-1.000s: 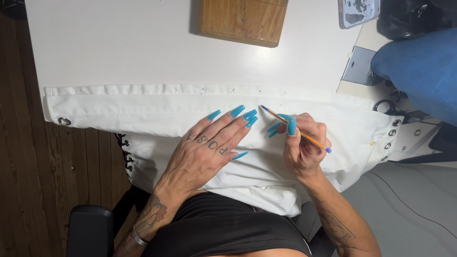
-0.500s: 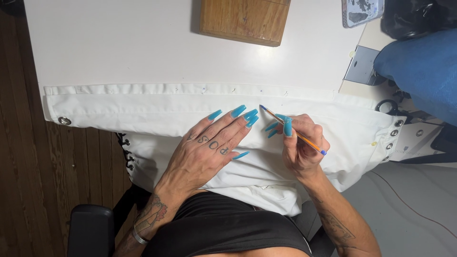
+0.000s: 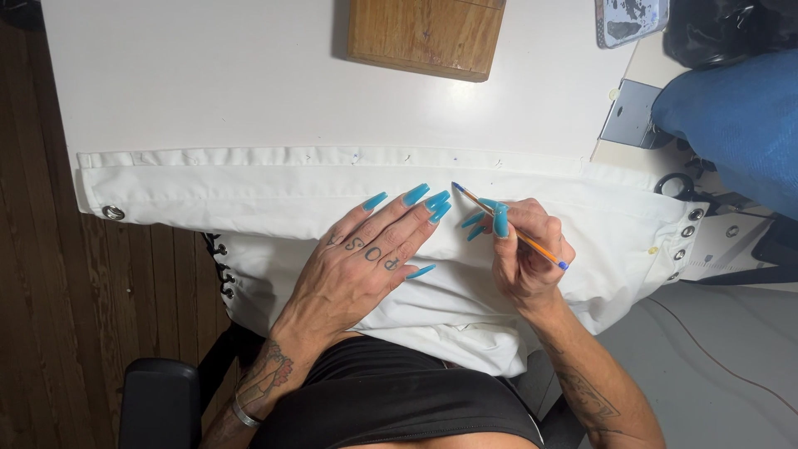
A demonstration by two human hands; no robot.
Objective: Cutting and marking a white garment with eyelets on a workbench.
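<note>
A white garment (image 3: 249, 195) with metal eyelets lies across the near edge of a white table (image 3: 208, 75). My left hand (image 3: 366, 262) rests flat on the fabric, fingers spread, long turquoise nails pointing up and right. Just to its right, my right hand (image 3: 524, 249) holds a thin orange pen with a blue cap (image 3: 511, 229). The pen's tip touches the cloth near my left fingertips.
A wooden block (image 3: 424, 33) sits at the table's far edge. A phone-like device (image 3: 630, 18) lies at the top right, a blue fabric mass (image 3: 736, 125) beyond the table's right side. Black lacing (image 3: 220, 266) hangs below the garment. Wooden floor lies to the left.
The view has shifted slightly. Both hands stay in nearly the same place on the fabric, the pen tip still by my left fingertips.
</note>
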